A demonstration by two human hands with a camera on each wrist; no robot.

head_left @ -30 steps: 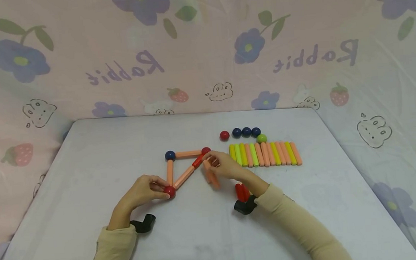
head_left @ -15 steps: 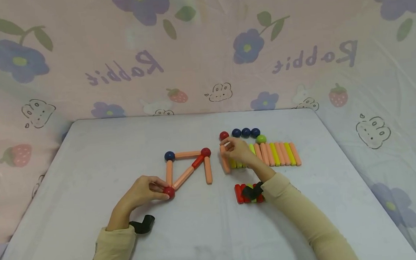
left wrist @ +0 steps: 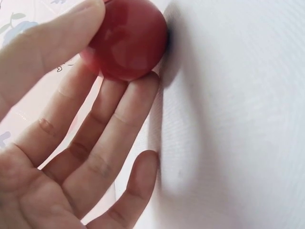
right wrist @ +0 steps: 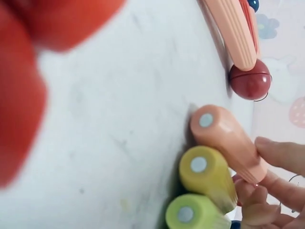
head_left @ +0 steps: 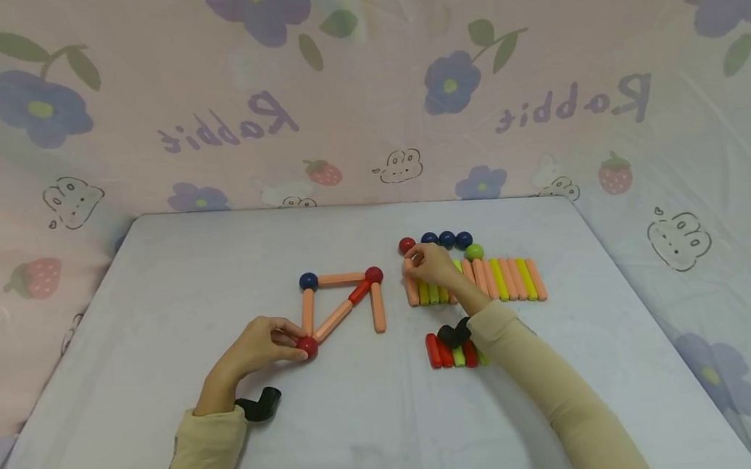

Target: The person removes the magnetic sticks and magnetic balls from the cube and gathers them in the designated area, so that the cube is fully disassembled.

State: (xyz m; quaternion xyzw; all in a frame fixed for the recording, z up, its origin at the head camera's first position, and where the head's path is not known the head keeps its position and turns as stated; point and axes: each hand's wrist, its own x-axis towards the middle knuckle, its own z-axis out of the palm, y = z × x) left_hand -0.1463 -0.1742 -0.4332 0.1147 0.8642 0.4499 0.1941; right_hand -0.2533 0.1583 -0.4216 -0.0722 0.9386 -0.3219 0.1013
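My left hand pinches a red ball between thumb and fingers, at the near corner of a flat frame of magnetic sticks and balls. A peach stick runs from it to a blue ball. A diagonal of one peach and one short red stick leads to another red ball, from which a peach stick points toward me. My right hand pinches a peach magnetic stick by its far end, beside a yellow stick at the left end of the row.
Behind the row of sticks lie a loose red ball, several dark blue balls and a green ball. Short red and green sticks lie under my right wrist, partly hidden by a black wrist device.
My right hand has moved right from the frame, carrying one peach stick to the row's left end. Another peach stick stays at the far red ball. My left hand keeps its place.
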